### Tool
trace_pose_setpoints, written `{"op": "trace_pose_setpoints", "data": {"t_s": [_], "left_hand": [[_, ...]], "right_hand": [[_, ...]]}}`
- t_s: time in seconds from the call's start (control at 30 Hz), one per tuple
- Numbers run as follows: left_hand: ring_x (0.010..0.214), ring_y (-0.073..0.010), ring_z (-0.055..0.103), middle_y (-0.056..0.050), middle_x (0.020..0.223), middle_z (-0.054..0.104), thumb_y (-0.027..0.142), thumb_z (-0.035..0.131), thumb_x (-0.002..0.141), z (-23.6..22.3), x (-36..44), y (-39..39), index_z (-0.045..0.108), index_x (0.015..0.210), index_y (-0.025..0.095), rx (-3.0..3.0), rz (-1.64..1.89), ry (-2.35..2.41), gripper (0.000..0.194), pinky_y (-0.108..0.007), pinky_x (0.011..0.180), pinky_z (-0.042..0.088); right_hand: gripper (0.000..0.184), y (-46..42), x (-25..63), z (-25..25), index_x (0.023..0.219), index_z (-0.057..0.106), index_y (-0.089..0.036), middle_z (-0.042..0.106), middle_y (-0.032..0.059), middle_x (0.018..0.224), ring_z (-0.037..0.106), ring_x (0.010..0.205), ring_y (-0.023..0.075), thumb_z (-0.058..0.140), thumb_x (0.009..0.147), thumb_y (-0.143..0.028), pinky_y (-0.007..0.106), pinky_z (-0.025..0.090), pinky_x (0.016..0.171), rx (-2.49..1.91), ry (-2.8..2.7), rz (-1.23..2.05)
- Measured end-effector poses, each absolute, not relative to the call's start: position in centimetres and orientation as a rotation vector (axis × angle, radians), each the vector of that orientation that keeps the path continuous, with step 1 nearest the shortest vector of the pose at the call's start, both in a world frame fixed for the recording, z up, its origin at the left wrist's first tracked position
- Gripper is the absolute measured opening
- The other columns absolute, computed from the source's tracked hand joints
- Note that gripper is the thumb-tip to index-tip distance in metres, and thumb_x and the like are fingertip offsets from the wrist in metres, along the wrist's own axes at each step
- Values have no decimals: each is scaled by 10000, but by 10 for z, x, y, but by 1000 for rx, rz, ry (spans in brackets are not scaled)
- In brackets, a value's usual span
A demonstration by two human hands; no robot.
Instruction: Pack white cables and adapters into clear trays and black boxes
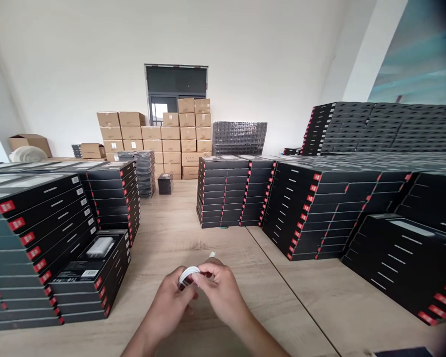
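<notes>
Both my hands meet over the wooden table (215, 233) near its front edge. My left hand (170, 301) and my right hand (220, 291) together pinch a coiled white cable (188, 273); one white plug end (212, 255) sticks up beyond my right fingers. To the left, the nearest stack's top box (92, 260) lies open, showing a white charger (100, 246) set in its black tray.
Tall stacks of black boxes with red tabs flank me on the left (33, 238) and right (319, 213), with more stacks ahead (230, 191). Brown cartons (163, 139) are piled against the far wall below a dark window. A seam runs diagonally across the table on the right.
</notes>
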State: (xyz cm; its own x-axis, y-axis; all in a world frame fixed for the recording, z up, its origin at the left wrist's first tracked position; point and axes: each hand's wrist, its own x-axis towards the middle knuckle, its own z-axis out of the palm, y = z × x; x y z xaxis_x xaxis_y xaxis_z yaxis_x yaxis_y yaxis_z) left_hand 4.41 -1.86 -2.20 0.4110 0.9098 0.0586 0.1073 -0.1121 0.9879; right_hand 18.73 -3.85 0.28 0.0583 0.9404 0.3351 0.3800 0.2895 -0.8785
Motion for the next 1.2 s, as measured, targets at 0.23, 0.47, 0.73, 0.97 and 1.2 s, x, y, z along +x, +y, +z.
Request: {"op": "trace_pose_setpoints", "data": {"t_s": [0.23, 0.47, 0.73, 0.97, 1.2], "left_hand": [[608, -146, 607, -14, 781, 591, 471, 541, 833, -27, 47, -17, 519, 901, 189, 1428, 1015, 894, 291, -258, 481, 516], [441, -94, 533, 16, 696, 588, 574, 437, 877, -29, 49, -22, 482, 939, 201, 1440, 928, 806, 381, -193, 379, 398], [496, -94, 519, 21, 715, 586, 560, 440, 882, -33, 52, -23, 438, 950, 215, 1417, 874, 840, 352, -188, 414, 321], [492, -90, 446, 44, 642, 555, 551, 473, 851, -26, 54, -26, 455, 885, 214, 1384, 874, 907, 339, -207, 462, 307], [486, -92, 439, 46, 603, 576, 496, 518, 813, -27, 54, -23, 473, 875, 217, 1176, 899, 899, 289, -211, 490, 285]], "right_hand": [[237, -31, 189, -9, 745, 656, -181, 583, -10, 685, 533, 631, 144, 635, 806, -409, 248, 410, 599, -1171, -1247, 735], [364, -26, 193, -13, 772, 634, -173, 577, -10, 654, 483, 558, 115, 604, 787, -535, 220, 299, 474, -1151, -1194, 1133], [135, -18, 217, -14, 585, 580, -182, 561, -31, 472, 431, 382, 94, 525, 691, -246, 215, 292, 400, -1366, -1384, 1204], [175, -28, 225, -8, 555, 665, -176, 576, -41, 463, 479, 414, 103, 514, 628, -125, 199, 321, 423, -1370, -1697, 1234], [276, -31, 219, -5, 586, 659, -173, 506, -44, 491, 436, 482, 101, 474, 784, -120, 206, 297, 492, -1287, -2003, 763]]}}
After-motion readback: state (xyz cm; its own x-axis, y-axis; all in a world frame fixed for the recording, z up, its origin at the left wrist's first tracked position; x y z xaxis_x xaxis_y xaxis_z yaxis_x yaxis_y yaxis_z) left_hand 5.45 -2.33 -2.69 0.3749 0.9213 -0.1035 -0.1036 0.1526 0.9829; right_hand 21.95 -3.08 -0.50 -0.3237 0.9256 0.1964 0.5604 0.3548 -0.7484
